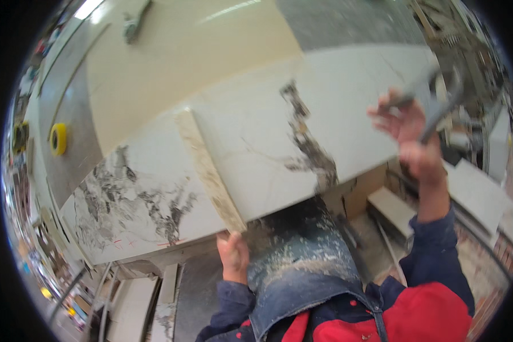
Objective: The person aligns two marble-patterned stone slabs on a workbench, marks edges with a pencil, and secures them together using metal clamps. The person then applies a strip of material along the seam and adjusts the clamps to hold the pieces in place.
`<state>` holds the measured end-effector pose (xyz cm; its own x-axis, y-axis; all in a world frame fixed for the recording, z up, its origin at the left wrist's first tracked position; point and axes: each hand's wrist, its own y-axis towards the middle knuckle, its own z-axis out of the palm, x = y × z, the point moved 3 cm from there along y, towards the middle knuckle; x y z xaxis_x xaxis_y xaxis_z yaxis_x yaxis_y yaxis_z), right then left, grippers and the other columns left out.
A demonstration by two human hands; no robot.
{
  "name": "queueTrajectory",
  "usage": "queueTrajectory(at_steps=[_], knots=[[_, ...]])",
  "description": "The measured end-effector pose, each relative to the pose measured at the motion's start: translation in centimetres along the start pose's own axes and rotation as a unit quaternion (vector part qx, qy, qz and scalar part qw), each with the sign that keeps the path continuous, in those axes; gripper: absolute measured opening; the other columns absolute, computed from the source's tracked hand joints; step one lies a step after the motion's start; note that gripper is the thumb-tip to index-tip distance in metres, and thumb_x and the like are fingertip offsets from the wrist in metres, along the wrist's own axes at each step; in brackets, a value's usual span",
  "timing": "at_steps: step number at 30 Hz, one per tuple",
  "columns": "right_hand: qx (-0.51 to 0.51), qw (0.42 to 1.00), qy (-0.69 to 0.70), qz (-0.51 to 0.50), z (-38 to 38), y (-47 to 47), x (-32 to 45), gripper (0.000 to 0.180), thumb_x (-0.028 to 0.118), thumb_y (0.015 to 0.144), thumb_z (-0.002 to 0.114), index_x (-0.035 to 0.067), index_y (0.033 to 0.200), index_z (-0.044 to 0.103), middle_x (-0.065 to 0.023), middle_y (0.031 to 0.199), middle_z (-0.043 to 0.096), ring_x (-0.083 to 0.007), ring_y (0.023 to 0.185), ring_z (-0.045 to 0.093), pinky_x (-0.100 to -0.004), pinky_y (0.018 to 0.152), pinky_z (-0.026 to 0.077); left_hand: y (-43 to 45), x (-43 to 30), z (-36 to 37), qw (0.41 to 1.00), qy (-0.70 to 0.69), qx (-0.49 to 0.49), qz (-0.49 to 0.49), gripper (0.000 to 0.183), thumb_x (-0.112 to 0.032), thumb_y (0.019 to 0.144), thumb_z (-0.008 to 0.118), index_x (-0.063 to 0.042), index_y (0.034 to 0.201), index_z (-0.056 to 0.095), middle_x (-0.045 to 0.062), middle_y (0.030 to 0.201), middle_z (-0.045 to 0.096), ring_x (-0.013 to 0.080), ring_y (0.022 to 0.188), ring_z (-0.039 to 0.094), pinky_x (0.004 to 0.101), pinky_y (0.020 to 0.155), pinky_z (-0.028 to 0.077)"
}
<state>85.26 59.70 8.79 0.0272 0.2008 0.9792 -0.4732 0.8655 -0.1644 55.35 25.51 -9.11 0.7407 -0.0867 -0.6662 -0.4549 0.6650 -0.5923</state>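
My left hand [234, 255] grips the near end of a pale, stained flat strip [209, 171], possibly wood. The strip lies across a white, dark-veined stone-like slab [260, 179], its near end at the slab's front edge. Up at the right, my right hand [410, 124] holds a grey two-armed tool [442, 115], perhaps a spring clamp. Motion blur hides its exact kind. The tool is raised over the slab's right end, apart from the strip.
A yellow tape roll [58, 139] sits on a grey surface at left. Beyond the slab is a beige panel [175, 55] with a tool [131, 25] on it. White offcut panels [479, 196] stand low at right; more boards [130, 303] lean below left.
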Motion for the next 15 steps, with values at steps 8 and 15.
queueTrajectory(at_steps=[8, 15], knots=[[-0.021, 0.915, -0.384, 0.125, 9.1, -23.7, -26.0, 0.081, 0.014, 0.062, 0.078, 0.004, 0.138, 0.050, -0.0201, 0.141, 0.051, -0.0409, 0.135, 0.047, -0.0444, 0.112, 0.042, 0.2, -0.9, -0.7, 0.996, 0.051, 0.038, -0.056, 0.075, -0.020, 0.089, 0.080, -0.012, 0.152, 0.041, 0.003, 0.150, 0.050, 0.0238, 0.138, 0.047, 0.0532, 0.122, 0.027], [0.023, 0.906, -0.412, -0.090, 11.7, -12.9, -36.4, 0.076, 0.022, 0.059, 0.084, 0.004, 0.128, 0.057, -0.0195, 0.125, 0.056, -0.0412, 0.122, 0.052, -0.0482, 0.105, 0.046, 0.4, -0.8, -0.9, 0.992, 0.084, 0.078, -0.058, 0.053, -0.032, 0.095, 0.074, -0.015, 0.142, 0.057, 0.005, 0.144, 0.060, 0.0298, 0.148, 0.037, 0.0573, 0.126, 0.020]])
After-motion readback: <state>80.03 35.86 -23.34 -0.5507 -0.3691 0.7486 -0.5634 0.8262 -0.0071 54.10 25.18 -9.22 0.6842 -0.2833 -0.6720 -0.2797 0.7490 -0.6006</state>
